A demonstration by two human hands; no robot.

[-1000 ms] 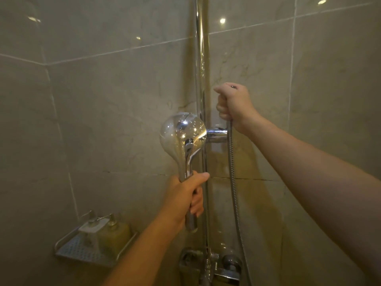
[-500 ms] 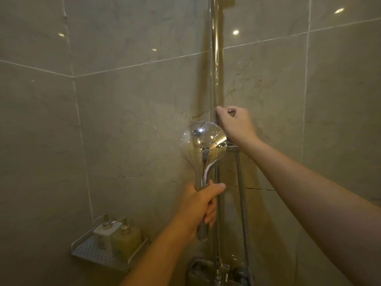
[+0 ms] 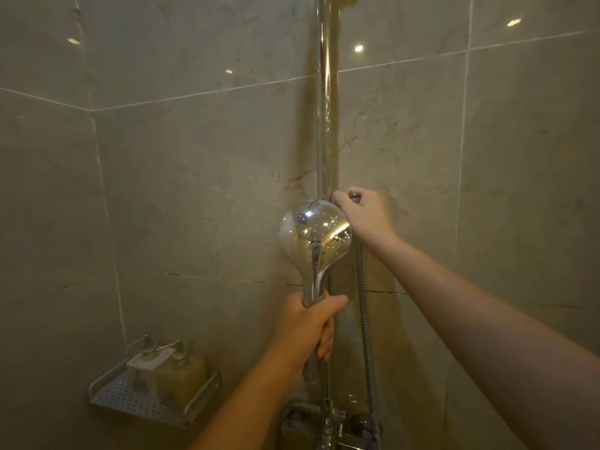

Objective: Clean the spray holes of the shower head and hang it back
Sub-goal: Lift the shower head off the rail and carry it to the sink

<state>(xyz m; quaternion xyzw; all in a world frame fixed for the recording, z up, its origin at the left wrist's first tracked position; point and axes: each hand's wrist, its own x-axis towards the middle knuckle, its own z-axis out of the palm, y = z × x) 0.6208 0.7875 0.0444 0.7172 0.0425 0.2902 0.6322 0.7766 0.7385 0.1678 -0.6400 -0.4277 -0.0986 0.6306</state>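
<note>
The chrome shower head (image 3: 313, 237) shows its rounded back to me, right in front of the vertical chrome rail (image 3: 324, 108). My left hand (image 3: 308, 329) grips its handle from below, thumb across the front. My right hand (image 3: 363, 216) is curled round the bracket on the rail just behind the head, with a small chrome knob (image 3: 355, 196) showing between its fingers. The metal hose (image 3: 365, 319) hangs down to the right of the handle. The spray face is hidden from me.
A perforated metal corner shelf (image 3: 123, 401) at the lower left holds two pump bottles (image 3: 181, 373). The mixer tap (image 3: 328, 423) sits at the bottom under the rail. Beige marble tiles cover both walls.
The shower head has moved right, in front of the rail and bracket. My right hand has slid down from the rail onto the bracket behind the head. The view has shifted.
</note>
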